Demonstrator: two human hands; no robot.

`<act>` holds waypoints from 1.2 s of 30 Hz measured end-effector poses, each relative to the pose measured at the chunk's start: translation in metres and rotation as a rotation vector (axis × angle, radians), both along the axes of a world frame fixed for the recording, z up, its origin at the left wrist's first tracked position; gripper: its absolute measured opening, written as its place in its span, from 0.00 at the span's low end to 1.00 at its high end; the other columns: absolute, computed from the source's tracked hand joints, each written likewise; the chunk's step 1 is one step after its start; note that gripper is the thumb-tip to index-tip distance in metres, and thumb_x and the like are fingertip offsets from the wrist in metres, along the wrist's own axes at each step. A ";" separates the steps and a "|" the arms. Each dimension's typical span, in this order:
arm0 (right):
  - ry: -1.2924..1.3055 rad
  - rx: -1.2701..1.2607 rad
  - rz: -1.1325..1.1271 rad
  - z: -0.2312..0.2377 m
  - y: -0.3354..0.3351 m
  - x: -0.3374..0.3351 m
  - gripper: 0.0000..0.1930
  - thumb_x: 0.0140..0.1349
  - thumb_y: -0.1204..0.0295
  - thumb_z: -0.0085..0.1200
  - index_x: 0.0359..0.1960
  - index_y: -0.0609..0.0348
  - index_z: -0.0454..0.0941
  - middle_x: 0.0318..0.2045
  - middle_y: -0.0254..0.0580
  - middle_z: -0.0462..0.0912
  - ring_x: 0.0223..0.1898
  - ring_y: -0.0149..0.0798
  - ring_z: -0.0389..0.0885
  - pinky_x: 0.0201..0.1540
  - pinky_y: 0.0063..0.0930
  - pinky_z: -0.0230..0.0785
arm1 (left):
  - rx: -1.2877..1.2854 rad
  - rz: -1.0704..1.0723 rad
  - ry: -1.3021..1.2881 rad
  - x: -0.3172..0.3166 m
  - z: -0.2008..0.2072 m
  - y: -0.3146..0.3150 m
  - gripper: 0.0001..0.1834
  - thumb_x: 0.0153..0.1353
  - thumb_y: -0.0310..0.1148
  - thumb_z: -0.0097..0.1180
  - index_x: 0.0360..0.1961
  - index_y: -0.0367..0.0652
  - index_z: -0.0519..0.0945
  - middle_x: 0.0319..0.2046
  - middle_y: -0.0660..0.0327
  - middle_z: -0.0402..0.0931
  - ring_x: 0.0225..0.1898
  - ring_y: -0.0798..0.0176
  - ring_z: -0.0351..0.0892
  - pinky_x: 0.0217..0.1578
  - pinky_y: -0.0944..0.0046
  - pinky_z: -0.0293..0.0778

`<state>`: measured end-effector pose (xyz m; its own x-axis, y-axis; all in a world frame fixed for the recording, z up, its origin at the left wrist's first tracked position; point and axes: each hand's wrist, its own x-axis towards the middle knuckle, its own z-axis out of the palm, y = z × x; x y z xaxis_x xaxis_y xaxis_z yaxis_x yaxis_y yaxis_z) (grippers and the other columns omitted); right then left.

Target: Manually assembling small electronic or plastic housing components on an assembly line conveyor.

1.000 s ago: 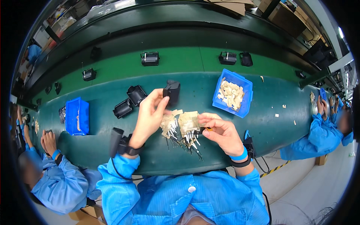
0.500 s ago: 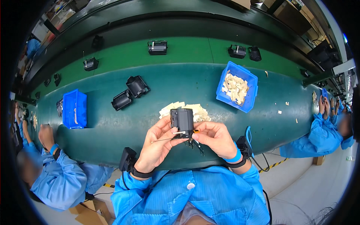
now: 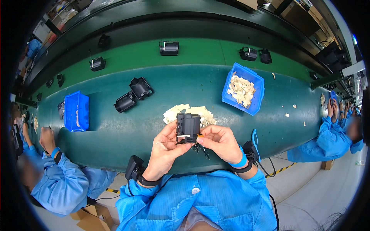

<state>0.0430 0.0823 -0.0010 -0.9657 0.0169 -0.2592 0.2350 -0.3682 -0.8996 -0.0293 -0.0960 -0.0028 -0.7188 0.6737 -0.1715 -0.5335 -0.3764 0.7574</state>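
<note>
A black plastic housing [image 3: 189, 125] stands upright between my hands, with a pale strip along its lower edge. My left hand [image 3: 166, 148] grips it at the lower left, fingers behind and thumb at the bottom. A thin rod juts leftward across that hand. My right hand [image 3: 220, 141] pinches the lower right corner, where a small orange piece [image 3: 200, 135] shows by the thumb; whether it belongs to the housing I cannot tell. Short dark wires [image 3: 202, 151] lie just below. Behind the housing spreads a pile of cream-coloured pieces [image 3: 179, 111].
A blue bin [image 3: 263, 91] of cream pieces stands at right; another blue bin [image 3: 86, 115] is at left. Two black housings [image 3: 141, 88] lie between. More housings [image 3: 169, 48] sit on the green belt [image 3: 204, 52] beyond. Co-workers in blue sit at left [image 3: 63, 184] and right [image 3: 323, 134].
My left hand has shifted slightly right, its thumb dropping to the housing's bottom edge. The housing has moved slightly right and down. Housings on the far belt have slid right.
</note>
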 end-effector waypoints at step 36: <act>0.114 0.213 -0.080 0.000 -0.011 -0.002 0.06 0.55 0.79 0.60 0.31 0.61 0.75 0.37 0.36 0.77 0.37 0.25 0.76 0.40 0.19 0.70 | -0.032 0.072 -0.022 0.004 -0.006 0.002 0.30 0.51 0.12 0.57 0.57 0.31 0.67 0.46 0.57 0.77 0.46 0.68 0.77 0.47 0.70 0.74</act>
<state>0.0413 0.0709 -0.0013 -0.9818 0.1375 -0.1310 0.1052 -0.1807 -0.9779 -0.0248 -0.0942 -0.0092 -0.7611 0.6143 -0.2083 -0.5222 -0.3898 0.7585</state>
